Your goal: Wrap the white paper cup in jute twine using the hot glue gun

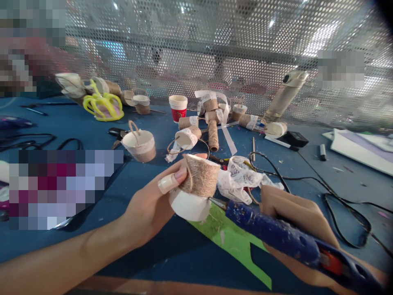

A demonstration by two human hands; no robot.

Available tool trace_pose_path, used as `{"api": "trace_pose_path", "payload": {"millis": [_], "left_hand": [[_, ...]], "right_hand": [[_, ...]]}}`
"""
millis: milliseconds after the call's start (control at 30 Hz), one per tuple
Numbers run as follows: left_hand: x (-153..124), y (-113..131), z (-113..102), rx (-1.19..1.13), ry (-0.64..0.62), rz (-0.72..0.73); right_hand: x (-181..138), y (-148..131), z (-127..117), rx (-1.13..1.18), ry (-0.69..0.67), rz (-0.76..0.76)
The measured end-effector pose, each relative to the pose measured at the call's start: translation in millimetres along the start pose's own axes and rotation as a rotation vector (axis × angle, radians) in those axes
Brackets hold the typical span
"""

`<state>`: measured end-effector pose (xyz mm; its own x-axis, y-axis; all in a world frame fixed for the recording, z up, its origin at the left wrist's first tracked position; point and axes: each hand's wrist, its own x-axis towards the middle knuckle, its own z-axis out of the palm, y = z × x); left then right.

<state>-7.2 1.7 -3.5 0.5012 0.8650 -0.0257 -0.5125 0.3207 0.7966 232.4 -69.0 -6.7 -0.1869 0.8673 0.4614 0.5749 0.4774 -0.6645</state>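
My left hand (pixel 153 205) grips a paper cup partly wrapped in jute twine (pixel 198 180), held upside down with its white rim end toward me. My right hand (pixel 294 221) is closed round a blue hot glue gun (pixel 276 233). The gun's metal nozzle (pixel 216 201) touches the cup where the twine meets the bare white paper. Both hands hover just above the blue table, over a green paper sheet (pixel 233 241).
On the blue table (pixel 159 254) lie several twine-wrapped cups (pixel 139 143), a red-and-white cup (pixel 178 107), a twine spool (pixel 213 137), white lace (pixel 242 178), yellow handled item (pixel 102 106), black cables (pixel 337 200). A perforated metal screen (pixel 215 49) closes the back.
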Motion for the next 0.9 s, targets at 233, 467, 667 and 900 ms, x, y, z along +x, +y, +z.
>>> {"api": "trace_pose_path", "payload": {"millis": [233, 467, 667, 900], "left_hand": [[1.0, 1.3, 3.0, 0.067, 0.096, 0.027], [-0.4, 1.2, 4.6, 0.170, 0.137, 0.116], [-0.2, -2.4, 0.5, 0.248, 0.105, 0.194], [1.2, -0.3, 2.1, 0.348, 0.153, 0.195]], "right_hand": [[-0.1, 0.8, 0.5, -0.024, -0.004, -0.017], [-1.2, 5.5, 0.3, -0.067, -0.016, -0.067], [-0.5, 8.7, -4.8, -0.083, -0.075, -0.101], [-0.8, 10.6, -5.0, -0.098, -0.092, -0.134]]}}
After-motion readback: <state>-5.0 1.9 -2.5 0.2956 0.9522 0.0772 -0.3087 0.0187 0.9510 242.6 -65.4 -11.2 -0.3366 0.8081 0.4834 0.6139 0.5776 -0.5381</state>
